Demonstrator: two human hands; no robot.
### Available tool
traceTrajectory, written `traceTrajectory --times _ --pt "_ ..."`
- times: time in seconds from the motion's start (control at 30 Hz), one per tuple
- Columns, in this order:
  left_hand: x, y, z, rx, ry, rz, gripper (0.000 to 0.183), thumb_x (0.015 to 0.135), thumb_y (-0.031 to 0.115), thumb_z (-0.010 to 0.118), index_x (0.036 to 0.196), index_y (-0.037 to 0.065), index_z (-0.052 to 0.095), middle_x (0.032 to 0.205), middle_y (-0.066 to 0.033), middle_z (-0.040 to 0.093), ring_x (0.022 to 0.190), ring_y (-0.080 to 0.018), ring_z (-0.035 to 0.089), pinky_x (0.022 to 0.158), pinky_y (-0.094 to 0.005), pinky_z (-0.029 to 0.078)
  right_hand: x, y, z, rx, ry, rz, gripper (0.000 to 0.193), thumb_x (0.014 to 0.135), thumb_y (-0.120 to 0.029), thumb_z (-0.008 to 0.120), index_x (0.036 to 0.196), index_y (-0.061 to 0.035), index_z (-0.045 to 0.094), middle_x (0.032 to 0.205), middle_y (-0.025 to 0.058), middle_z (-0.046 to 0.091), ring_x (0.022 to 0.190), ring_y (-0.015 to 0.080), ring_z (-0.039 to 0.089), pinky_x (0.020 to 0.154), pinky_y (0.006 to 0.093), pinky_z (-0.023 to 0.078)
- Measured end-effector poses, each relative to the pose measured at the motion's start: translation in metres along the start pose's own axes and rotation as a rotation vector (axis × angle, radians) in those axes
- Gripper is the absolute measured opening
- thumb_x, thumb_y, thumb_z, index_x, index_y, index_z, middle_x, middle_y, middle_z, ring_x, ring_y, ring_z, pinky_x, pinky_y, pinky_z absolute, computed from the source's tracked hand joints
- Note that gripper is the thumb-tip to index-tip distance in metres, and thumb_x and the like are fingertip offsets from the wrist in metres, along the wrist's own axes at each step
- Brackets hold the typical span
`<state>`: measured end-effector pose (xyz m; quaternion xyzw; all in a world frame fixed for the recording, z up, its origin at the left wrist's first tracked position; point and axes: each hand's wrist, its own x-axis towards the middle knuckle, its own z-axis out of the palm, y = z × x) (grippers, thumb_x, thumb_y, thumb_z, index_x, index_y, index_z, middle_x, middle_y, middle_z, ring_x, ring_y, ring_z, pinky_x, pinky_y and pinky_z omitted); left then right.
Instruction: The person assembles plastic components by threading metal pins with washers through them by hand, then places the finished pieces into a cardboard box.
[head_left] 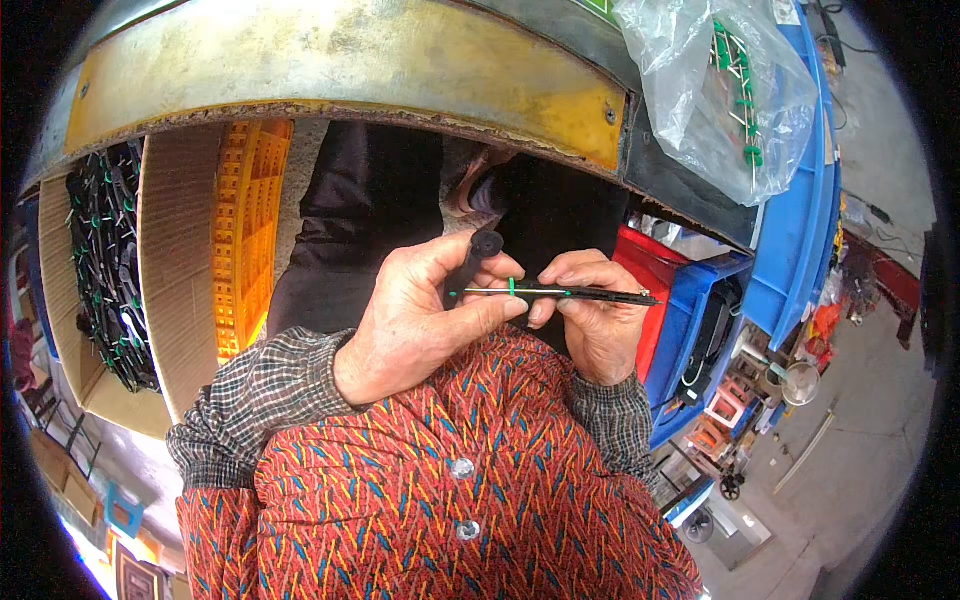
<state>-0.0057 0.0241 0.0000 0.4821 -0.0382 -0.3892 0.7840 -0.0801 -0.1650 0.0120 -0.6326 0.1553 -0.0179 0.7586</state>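
Observation:
Both hands meet over my lap, below the bench edge. My left hand (400,325) pinches the left end of a slim black plastic part (610,295) between thumb and fingers. A round black knob (487,244) sticks up by its index finger; whether it joins the slim part is hidden by the fingers. Along the part runs a thin metal rod (485,291), with a small green plastic piece (512,287) standing across it. My right hand (605,325) closes its thumb and fingers round the right half, and the tip pokes out past them.
At left, a cardboard box (180,260) holds many black parts with green bits, beside an orange crate (240,240). The worn bench (350,75) runs across the top. A clear bag (690,100) of green-and-metal pieces lies at upper right. Blue bins (680,330) stand right.

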Motion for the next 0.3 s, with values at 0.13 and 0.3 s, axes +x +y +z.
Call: traceTrajectory --times 0.13,0.3 --pt "0.0 0.0 -0.0007 0.021 0.001 0.002 0.019 0.081 -0.001 0.07 0.098 0.002 0.062 0.076 0.0016 0.06 0.059 -0.002 0.052 0.049 -0.0174 0.042 -0.0003 -0.0001 0.0004 -0.036 0.007 -0.009 0.017 0.073 0.0 0.073 0.088 0.0021 0.066 0.095 0.017 0.065 0.09 0.0249 0.063 0.08 0.0354 0.052" --pt "-0.0014 -0.0023 -0.0006 -0.004 0.012 0.003 0.019 0.081 0.0 0.071 0.098 0.002 0.062 0.076 0.0011 0.06 0.059 -0.0022 0.052 0.049 -0.0173 0.043 -0.0017 0.001 -0.0006 -0.143 0.0 -0.05 0.015 0.074 0.001 0.072 0.088 0.0007 0.066 0.096 0.0177 0.066 0.092 0.0266 0.063 0.082 0.0359 0.051"
